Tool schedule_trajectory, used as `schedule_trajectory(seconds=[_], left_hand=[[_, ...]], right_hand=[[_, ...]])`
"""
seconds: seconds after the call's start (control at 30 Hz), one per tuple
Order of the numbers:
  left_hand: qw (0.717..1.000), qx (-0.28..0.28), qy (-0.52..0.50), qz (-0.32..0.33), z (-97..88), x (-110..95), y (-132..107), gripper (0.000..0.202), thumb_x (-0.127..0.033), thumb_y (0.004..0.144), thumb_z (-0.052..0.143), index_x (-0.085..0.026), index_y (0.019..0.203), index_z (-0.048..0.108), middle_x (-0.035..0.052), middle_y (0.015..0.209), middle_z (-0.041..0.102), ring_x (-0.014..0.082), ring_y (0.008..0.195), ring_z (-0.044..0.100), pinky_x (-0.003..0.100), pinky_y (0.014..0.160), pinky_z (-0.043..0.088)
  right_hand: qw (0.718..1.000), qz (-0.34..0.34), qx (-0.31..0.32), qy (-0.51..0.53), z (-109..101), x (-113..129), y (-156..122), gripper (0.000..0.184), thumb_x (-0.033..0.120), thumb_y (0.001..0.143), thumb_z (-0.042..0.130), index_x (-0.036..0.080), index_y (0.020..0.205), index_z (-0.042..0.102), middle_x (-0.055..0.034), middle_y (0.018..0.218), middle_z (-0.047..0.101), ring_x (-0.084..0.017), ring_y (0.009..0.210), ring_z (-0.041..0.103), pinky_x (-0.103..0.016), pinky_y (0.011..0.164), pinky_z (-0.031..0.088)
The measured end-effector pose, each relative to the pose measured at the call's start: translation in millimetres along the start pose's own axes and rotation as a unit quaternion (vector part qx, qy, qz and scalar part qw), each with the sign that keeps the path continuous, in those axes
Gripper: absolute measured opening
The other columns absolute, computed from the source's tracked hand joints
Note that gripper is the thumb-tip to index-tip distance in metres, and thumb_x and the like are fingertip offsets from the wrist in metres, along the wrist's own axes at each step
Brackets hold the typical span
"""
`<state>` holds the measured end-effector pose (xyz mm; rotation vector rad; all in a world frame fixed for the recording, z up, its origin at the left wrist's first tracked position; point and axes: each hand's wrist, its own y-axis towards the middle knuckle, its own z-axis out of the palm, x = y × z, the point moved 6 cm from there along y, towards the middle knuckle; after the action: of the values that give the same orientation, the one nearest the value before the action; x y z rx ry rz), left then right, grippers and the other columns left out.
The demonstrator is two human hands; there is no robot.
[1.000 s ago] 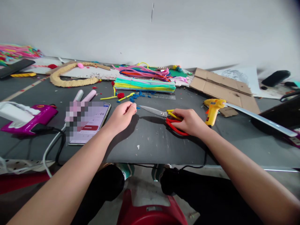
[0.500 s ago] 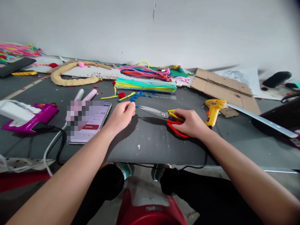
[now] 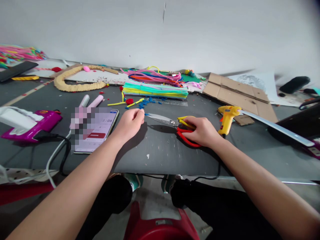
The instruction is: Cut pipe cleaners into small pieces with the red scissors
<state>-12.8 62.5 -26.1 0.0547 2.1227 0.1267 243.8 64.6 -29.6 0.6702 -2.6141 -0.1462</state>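
Note:
My right hand (image 3: 203, 130) grips the red and yellow handles of a pair of scissors (image 3: 162, 119); the steel blades point left across the dark table (image 3: 160, 153). My left hand (image 3: 129, 122) rests on the table with fingertips pinched together right at the blade tips, holding something too small to make out. Small blue cut pieces (image 3: 145, 103) lie scattered just beyond the blade tips. Further back lies a stack of coloured pipe cleaners (image 3: 155, 89).
A phone (image 3: 96, 130) lies left of my left hand, with a magenta glue gun (image 3: 32, 125) and cables beyond it. A yellow glue gun (image 3: 227, 116), a metal ruler (image 3: 277, 126) and cardboard (image 3: 237, 93) sit to the right. A tan fuzzy ring (image 3: 75, 85) lies at the back left.
The scissors have slid a little to the left, so the blade tips now meet my left fingertips. My left hand has barely moved.

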Motion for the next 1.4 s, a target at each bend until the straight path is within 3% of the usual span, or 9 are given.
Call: schedule_trajectory(seconds=[0.73, 1.07, 1.4], left_hand=[[1.000, 0.012, -0.007, 0.012, 1.9, 1.9, 1.6, 0.039, -0.039, 0.095, 0.045, -0.019, 0.063, 0.038, -0.0034, 0.058, 0.038, 0.0096, 0.054, 0.034, 0.028, 0.053, 0.023], [0.999, 0.014, -0.037, -0.002, 2.9, 2.0, 1.2, 0.038, -0.040, 0.094, 0.047, -0.020, 0.063, 0.038, -0.0038, 0.058, 0.036, 0.0086, 0.051, 0.031, 0.027, 0.049, 0.023], [0.998, 0.014, -0.058, 0.011, 2.6, 2.5, 1.4, 0.038, -0.043, 0.093, 0.048, -0.020, 0.063, 0.041, -0.0029, 0.057, 0.037, 0.0091, 0.049, 0.031, 0.026, 0.046, 0.024]], right_hand=[[1.000, 0.018, 0.013, -0.007, 1.3, -4.4, 1.6, 0.022, 0.042, 0.075, 0.068, 0.022, 0.080, 0.060, 0.0022, 0.066, 0.054, -0.013, 0.061, 0.041, -0.026, 0.062, 0.031], [0.999, 0.028, 0.023, -0.016, 1.2, -5.4, 1.8, 0.023, 0.042, 0.076, 0.068, 0.021, 0.084, 0.067, -0.0018, 0.074, 0.063, -0.014, 0.063, 0.046, -0.027, 0.062, 0.032], [1.000, 0.021, 0.014, 0.011, -0.4, -6.5, 2.0, 0.020, 0.040, 0.078, 0.064, 0.020, 0.078, 0.064, -0.0003, 0.068, 0.058, -0.013, 0.062, 0.042, -0.026, 0.059, 0.030]])
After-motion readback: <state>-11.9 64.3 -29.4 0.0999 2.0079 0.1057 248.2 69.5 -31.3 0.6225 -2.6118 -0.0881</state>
